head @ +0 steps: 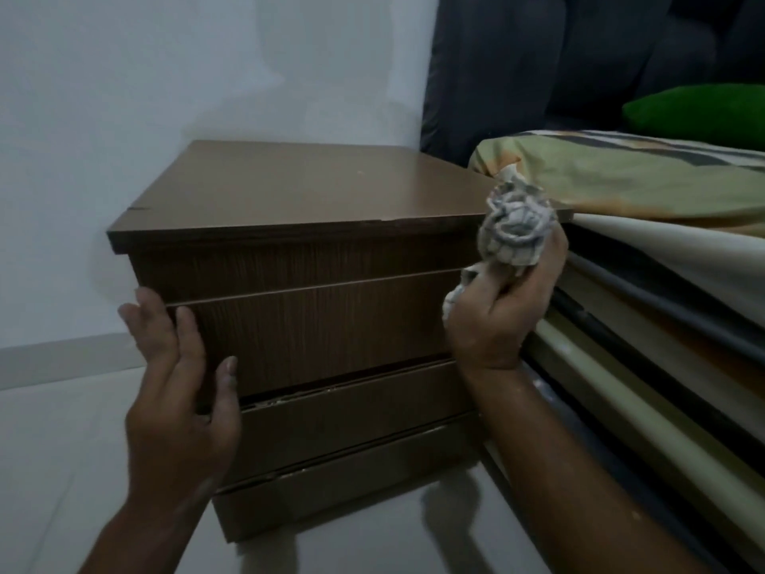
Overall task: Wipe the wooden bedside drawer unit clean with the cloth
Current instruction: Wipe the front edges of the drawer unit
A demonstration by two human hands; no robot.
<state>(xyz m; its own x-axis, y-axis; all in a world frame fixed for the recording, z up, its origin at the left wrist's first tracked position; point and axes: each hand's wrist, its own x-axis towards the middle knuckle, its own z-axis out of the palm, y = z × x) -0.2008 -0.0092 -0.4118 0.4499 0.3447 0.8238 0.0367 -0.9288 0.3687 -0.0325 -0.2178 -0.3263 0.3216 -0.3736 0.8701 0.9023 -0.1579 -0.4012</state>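
bed (pixel 645 258) along the right | wooden drawer unit (pixel 314 308) on the floor against the wall, right beside it | left hand (pixel 182 391) flat, fingers straight, on its left front corner | right hand (pixel 503 312) clutching the balled-up cloth (pixel 515 225) at its top right corner

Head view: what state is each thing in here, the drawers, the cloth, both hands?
Brown wooden bedside drawer unit, upright, drawers about closed, gaps uneven.
Crumpled grey-white cloth, bunched, at the unit's right front corner.
Right hand, grips the cloth.
Left hand, open, fingers against upper drawer's left edge.
Green pillow, lying on the striped bed.
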